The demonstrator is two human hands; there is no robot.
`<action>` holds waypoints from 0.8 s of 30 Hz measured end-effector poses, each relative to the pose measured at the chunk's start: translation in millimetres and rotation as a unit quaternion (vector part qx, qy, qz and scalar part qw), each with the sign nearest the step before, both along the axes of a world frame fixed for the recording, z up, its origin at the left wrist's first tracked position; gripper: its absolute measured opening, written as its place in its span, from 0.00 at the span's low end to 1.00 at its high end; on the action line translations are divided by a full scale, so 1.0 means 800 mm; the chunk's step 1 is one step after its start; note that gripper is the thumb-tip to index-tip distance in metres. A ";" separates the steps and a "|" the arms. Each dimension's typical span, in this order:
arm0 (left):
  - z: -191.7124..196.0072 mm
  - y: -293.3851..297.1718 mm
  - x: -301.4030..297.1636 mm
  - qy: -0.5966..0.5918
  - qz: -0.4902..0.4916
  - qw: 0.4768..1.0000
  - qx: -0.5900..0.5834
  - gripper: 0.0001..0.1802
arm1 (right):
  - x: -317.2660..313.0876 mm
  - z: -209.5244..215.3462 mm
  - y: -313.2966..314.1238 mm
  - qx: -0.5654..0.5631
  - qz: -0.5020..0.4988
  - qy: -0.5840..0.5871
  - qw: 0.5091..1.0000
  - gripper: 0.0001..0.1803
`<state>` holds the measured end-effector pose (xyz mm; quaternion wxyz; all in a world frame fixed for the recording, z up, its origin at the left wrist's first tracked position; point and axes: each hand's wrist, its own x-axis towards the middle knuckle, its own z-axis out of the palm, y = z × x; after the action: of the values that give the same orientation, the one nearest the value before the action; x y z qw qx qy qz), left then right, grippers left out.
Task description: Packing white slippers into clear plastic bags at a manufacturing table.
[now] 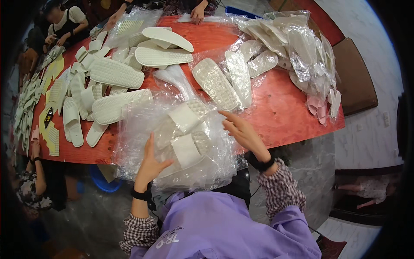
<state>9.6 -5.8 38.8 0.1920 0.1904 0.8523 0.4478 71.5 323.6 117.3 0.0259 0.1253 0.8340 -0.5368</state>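
Observation:
A pair of white slippers [185, 150] lies on a stack of clear plastic bags [136, 142] at the table's near edge, toes toward the upper right. Clear film appears to cover the pair. My left hand [150, 163] is at the left edge of the pair, thumb and fingers spread, over the bags. To the right of the slippers, my right hand [243, 133] has its fingers stretched out and holds nothing. Whether either hand touches the film, I cannot tell. Just beyond lie bagged slippers [215, 84], soles up.
The red table [297, 110] carries a heap of loose white slippers [116, 73] at left and a pile of bagged slippers [297, 43] at right. A blue basin [105, 181] stands below the near edge. Other people's hands [198, 13] are at the far side and the left.

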 end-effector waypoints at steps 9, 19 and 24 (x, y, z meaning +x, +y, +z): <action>-0.006 -0.038 -0.032 -0.092 -0.056 0.993 0.056 0.45 | -0.015 -0.057 -0.020 0.030 0.117 0.036 0.992 0.35; 0.041 -0.080 -0.111 -0.154 0.122 0.934 0.299 0.19 | 0.068 -0.050 -0.059 -0.133 -0.017 0.076 0.988 0.38; -0.012 -0.126 -0.131 -0.104 0.258 0.938 0.206 0.17 | 0.065 -0.078 -0.057 -0.194 -0.043 0.006 0.980 0.37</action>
<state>-95.0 -106.8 29.0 0.1140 -0.0480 0.7363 0.6653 123.5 278.2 55.0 0.0211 0.1504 0.7079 -0.6898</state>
